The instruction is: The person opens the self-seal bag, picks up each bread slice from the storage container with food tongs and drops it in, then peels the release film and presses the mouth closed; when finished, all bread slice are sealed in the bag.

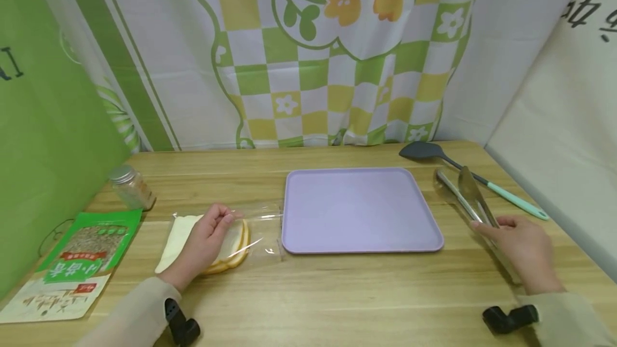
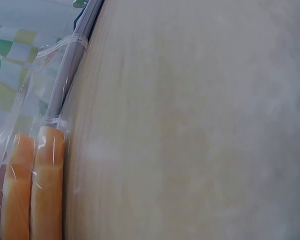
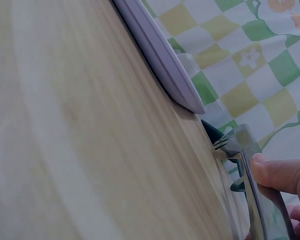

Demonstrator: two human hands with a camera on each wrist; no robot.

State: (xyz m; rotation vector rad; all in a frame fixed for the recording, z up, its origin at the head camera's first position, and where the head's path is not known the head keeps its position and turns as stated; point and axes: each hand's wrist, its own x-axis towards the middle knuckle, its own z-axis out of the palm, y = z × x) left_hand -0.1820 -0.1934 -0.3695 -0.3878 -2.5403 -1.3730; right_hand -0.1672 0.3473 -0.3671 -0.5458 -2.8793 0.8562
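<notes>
On the left of the table, sliced bread [image 1: 243,242] lies inside a clear plastic bag [image 1: 266,234]. My left hand [image 1: 207,237] pinches the bag's film above the slices. Two bread crusts [image 2: 47,185] show through the film in the left wrist view, at the lower left. My right hand [image 1: 523,250] grips metal tongs [image 1: 474,202] at the right, their arms spread apart and their tips pointing toward the back. In the right wrist view my thumb [image 3: 277,174] presses on one arm of the tongs, which have a fork-like end.
A lilac tray [image 1: 361,210] lies mid-table, close to the bag's end. Behind the tongs is a spatula [image 1: 421,150] with a mint handle. At the left stand a seasoning jar [image 1: 132,189] and a flat green-and-white packet [image 1: 79,261]. A checked curtain [image 1: 328,84] hangs behind.
</notes>
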